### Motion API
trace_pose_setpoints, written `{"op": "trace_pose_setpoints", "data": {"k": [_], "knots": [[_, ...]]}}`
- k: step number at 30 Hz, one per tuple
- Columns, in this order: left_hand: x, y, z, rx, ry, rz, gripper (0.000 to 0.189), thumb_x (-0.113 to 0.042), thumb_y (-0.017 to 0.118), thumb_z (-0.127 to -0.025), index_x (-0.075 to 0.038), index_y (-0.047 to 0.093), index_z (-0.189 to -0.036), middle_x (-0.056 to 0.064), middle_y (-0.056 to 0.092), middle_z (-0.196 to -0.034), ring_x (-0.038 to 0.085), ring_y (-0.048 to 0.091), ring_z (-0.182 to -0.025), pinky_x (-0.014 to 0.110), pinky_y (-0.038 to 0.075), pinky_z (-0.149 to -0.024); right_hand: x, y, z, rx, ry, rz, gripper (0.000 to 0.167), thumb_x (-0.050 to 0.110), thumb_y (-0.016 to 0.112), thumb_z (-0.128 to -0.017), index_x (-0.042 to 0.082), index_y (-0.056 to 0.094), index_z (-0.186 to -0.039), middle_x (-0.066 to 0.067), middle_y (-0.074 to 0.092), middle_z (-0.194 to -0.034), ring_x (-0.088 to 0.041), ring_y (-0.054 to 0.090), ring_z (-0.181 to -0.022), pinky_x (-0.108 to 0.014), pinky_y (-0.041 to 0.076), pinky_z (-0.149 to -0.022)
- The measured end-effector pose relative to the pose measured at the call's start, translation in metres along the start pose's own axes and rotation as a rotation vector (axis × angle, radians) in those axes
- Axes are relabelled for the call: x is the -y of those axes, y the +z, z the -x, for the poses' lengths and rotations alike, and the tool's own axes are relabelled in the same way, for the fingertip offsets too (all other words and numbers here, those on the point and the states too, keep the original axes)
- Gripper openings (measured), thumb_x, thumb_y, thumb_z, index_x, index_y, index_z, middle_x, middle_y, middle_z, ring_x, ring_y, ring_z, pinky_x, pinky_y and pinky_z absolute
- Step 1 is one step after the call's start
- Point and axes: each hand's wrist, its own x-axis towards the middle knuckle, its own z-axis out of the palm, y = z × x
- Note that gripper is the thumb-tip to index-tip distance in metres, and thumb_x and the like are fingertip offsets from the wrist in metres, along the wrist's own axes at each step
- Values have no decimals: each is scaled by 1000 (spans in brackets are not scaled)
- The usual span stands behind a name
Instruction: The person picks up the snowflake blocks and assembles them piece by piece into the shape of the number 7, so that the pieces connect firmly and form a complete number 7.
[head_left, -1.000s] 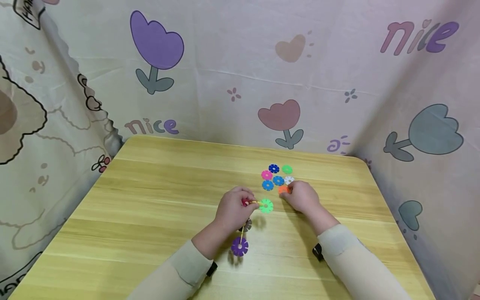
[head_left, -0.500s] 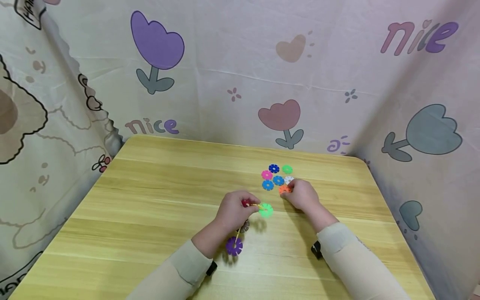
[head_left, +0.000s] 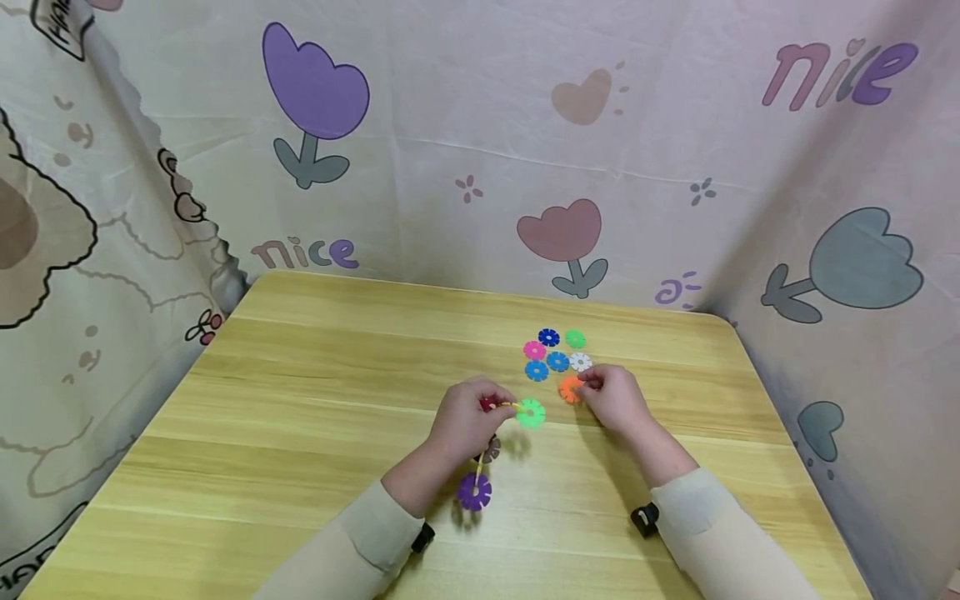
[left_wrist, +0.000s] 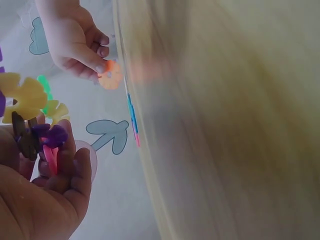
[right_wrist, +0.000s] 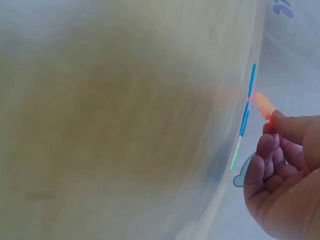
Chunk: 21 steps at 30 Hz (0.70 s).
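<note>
My left hand (head_left: 467, 419) grips a chain of notched plastic discs slotted into each other. A light green disc (head_left: 532, 413) sticks out at its right end, past the fingertips, and a red disc (head_left: 487, 404) shows between the fingers. Below the hand hang a brown disc (head_left: 492, 450) and a purple disc (head_left: 475, 492), with a yellow disc (left_wrist: 30, 95) large in the left wrist view. Part of the chain is hidden by the palm. Between thumb and fingers, my right hand (head_left: 618, 402) pinches an orange disc (head_left: 569, 389), held just above the tabletop.
Beyond the right hand, loose discs lie flat in a cluster: a white disc (head_left: 581, 362), a pink disc (head_left: 534, 350), a dark blue disc (head_left: 549, 337), a green disc (head_left: 575, 338) and lighter blue ones (head_left: 536, 371). The wooden table (head_left: 300, 400) meets a printed curtain (head_left: 450, 125) behind.
The orange disc has been lifted from beside the white disc by my right hand, which has shifted slightly toward me and right. The hanging purple disc swings a little; the left hand stays nearly still.
</note>
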Motion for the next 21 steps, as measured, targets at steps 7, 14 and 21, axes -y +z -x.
{"op": "trace_pose_setpoints", "data": {"k": [7, 14, 21], "knots": [[1, 0, -1, -4, -6, -3, 3, -12, 80, -96, -12, 82, -99, -5, 69, -98, 14, 57, -73, 27, 50, -59, 3, -3, 13, -17, -42, -82, 11, 3, 74, -98, -3, 76, -107, -11, 75, -99, -24, 66, -91, -38, 57, -82], [1, -1, -2, -14, -5, 6, 5, -14, 80, -96, -9, 80, -98, -1, 69, -100, 14, 56, -71, 27, 48, -58, 11, -8, 25, -23, -83, -201, 7, 1, 76, -96, -2, 77, -102, -8, 74, -91, -20, 61, -80, -25, 52, -67], [0, -2, -4, -25, -22, 17, 7, -15, 81, -95, -8, 80, -99, 0, 70, -99, 15, 56, -73, 28, 50, -60, 19, -11, 38, 27, -161, -324, 5, -1, 75, -96, -4, 75, -100, -8, 71, -85, -15, 57, -71, -23, 48, -59]]}}
